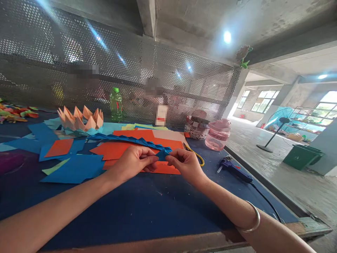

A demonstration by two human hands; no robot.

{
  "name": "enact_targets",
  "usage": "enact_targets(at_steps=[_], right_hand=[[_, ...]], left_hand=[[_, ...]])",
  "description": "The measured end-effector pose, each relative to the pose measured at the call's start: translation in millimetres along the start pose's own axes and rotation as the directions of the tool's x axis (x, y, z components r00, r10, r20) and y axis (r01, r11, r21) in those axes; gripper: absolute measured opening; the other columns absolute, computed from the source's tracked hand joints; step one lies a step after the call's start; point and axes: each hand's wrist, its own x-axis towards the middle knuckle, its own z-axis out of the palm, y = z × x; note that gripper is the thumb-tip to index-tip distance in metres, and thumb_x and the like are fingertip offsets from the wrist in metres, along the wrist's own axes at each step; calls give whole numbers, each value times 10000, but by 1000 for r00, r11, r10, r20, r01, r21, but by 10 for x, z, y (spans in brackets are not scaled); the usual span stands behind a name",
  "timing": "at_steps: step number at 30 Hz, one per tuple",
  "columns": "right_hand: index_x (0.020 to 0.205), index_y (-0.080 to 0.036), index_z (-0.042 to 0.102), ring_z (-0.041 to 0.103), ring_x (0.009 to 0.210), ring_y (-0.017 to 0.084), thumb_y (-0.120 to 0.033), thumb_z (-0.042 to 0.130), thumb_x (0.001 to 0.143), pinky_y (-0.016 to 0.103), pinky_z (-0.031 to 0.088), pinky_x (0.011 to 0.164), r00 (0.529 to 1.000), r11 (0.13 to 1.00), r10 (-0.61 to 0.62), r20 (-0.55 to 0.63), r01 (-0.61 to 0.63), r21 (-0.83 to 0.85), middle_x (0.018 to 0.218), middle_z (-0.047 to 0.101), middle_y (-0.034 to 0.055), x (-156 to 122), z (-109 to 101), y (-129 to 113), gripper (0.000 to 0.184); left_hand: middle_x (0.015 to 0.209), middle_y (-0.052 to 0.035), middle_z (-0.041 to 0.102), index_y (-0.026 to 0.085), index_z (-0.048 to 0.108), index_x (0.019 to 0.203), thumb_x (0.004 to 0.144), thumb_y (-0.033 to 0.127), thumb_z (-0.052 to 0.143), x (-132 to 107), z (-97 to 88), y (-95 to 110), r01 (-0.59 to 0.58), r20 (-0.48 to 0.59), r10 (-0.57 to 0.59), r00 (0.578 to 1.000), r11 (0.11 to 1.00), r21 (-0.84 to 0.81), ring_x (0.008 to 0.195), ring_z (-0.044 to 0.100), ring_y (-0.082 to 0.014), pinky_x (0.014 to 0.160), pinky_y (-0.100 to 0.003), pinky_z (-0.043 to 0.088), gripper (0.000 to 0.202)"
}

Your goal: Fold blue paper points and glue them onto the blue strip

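Note:
Between my two hands is a small folded piece of blue paper (162,154). The fingers of my left hand (139,158) pinch its left side, and those of my right hand (185,162) pinch its right side. Just behind it runs a long strip of folded blue paper points (131,139); whether the held piece joins this strip, I cannot tell. Orange paper sheets (116,149) lie beneath and beyond my hands. Farther left stands a ring of peach folded-paper points (80,119) on a light blue paper base.
Blue sheets (76,168) spread over the table's left side. Yellow-handled scissors (198,157) and a blue glue gun (235,169) with a cord lie to the right. Behind stand a green bottle (116,105), a round container (197,127) and a pink jug (218,135), before a perforated metal screen (171,70).

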Motion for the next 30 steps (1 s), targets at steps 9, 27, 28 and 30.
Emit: enact_targets(at_steps=[9,27,28,30], right_hand=[[666,-167,608,519,558,100,-518,591,779,227,433,547,998,998,6,68,-11,67,630,629,13,63,-31,76,369],[916,-177,649,559,784,147,-581,457,845,240,479,618,1000,977,21,10,-22,210,859,620,58,38,-44,23,453],[929,-185,647,556,808,148,-572,470,840,234,480,617,1000,977,22,15,-25,211,892,615,56,37,-37,22,435],[923,-195,646,548,792,137,-534,524,822,227,475,617,998,981,18,52,-28,190,905,615,38,36,-23,26,375]], left_hand=[[544,-16,670,186,627,574,687,485,662,43,-69,-16,2,-76,1,997,999,33,528,615,-151,581,-271,521,322],[507,13,609,190,590,586,707,520,636,54,-65,-40,-69,-51,73,996,995,66,516,579,-139,561,-244,477,354],[510,13,612,189,595,592,714,510,634,52,-56,-44,-73,-40,77,996,994,81,515,575,-136,550,-236,467,345],[505,13,610,187,595,596,718,501,629,44,-37,-43,-60,-22,63,998,993,106,501,565,-132,517,-224,443,339]])
